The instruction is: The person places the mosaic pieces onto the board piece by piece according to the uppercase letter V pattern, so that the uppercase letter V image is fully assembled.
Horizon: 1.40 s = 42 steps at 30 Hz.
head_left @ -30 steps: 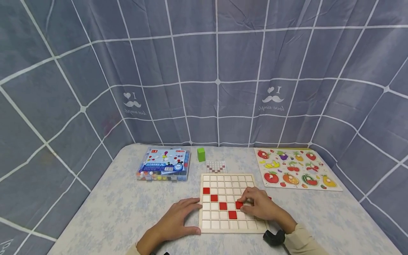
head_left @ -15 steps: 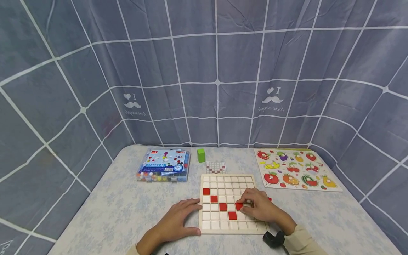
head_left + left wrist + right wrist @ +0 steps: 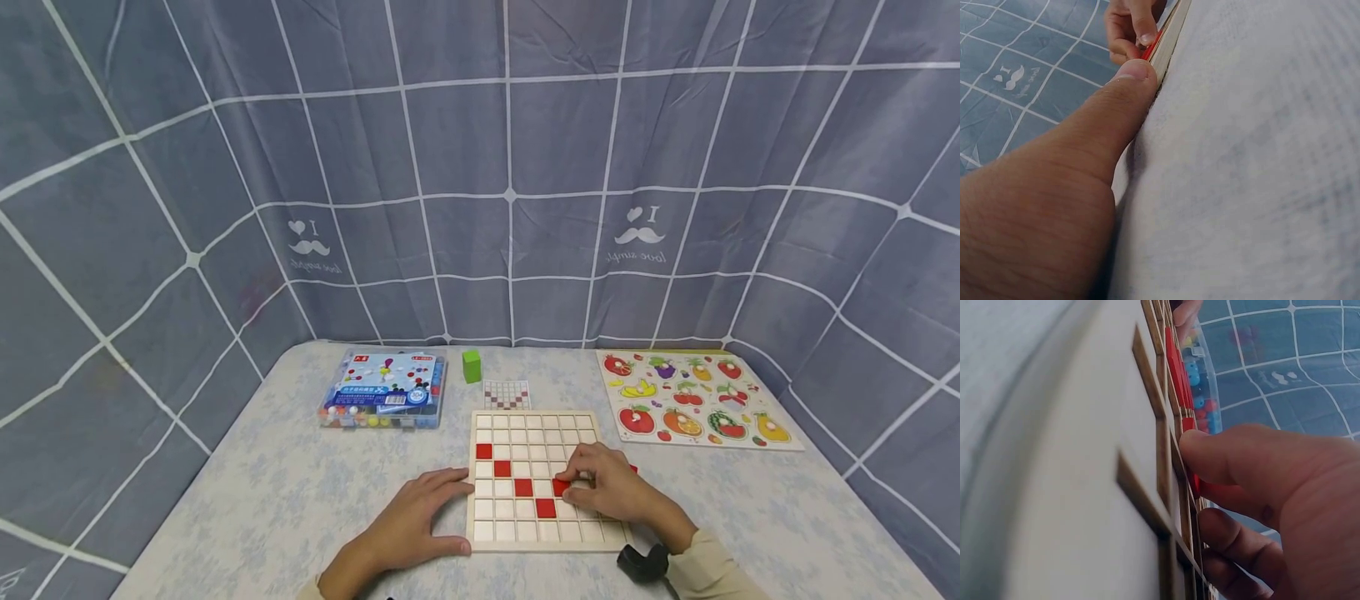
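A wooden grid board [image 3: 543,547] lies on the table, with a slanting run of red square tiles [image 3: 522,487] set in its cells. In the head view my right hand [image 3: 609,483] pinches one more red tile [image 3: 559,488] between thumb and index finger, over a cell right of the run. The right wrist view shows this held tile [image 3: 1194,482] at the board's face, partly covered by the thumb. My left hand [image 3: 411,518] rests at the board's left side, thumb and fingers spread, fingertips at the edge. Part of another red piece [image 3: 634,469] shows behind my right hand.
Behind the board lies a small printed pattern card [image 3: 507,393], with a green block [image 3: 472,367] standing near it. At the back left sits a clear plastic box of colourful parts [image 3: 382,392]. A fruit puzzle board [image 3: 701,403] lies at the back right.
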### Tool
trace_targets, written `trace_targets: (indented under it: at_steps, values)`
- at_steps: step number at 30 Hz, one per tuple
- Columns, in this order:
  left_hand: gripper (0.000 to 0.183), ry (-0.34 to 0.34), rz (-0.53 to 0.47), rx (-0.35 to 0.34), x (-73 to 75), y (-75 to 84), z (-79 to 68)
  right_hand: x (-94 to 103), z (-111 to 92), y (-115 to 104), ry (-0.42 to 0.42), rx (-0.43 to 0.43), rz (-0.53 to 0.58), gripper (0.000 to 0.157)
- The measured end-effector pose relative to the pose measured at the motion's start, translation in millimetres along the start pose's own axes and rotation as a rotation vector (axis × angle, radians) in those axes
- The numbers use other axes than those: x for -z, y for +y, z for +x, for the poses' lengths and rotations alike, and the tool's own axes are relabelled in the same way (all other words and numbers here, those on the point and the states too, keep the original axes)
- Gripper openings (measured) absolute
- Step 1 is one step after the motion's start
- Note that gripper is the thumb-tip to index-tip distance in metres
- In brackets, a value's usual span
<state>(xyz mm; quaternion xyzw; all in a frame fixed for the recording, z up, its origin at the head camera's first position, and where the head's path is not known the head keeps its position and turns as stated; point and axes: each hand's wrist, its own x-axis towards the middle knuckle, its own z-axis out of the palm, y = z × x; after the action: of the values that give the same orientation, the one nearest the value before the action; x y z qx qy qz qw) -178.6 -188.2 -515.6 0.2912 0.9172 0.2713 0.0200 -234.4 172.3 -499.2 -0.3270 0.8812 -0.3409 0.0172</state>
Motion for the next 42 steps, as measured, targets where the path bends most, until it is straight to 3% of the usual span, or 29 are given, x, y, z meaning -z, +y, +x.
trace_targets:
  at_steps: [14,29,42]
  values:
    - [0.075,0.007,0.006,-0.001,0.2,0.4,0.8,2.8,0.2,-3.8,0.017,0.037,-0.061,0.015]
    - [0.074,0.001,-0.004,-0.010,-1.0,0.6,0.0,4.7,-2.5,-10.1,0.021,0.134,-0.142,0.017]
    - [0.075,0.007,-0.002,-0.014,1.8,1.7,0.1,6.4,0.0,-5.3,-0.006,0.068,-0.071,0.023]
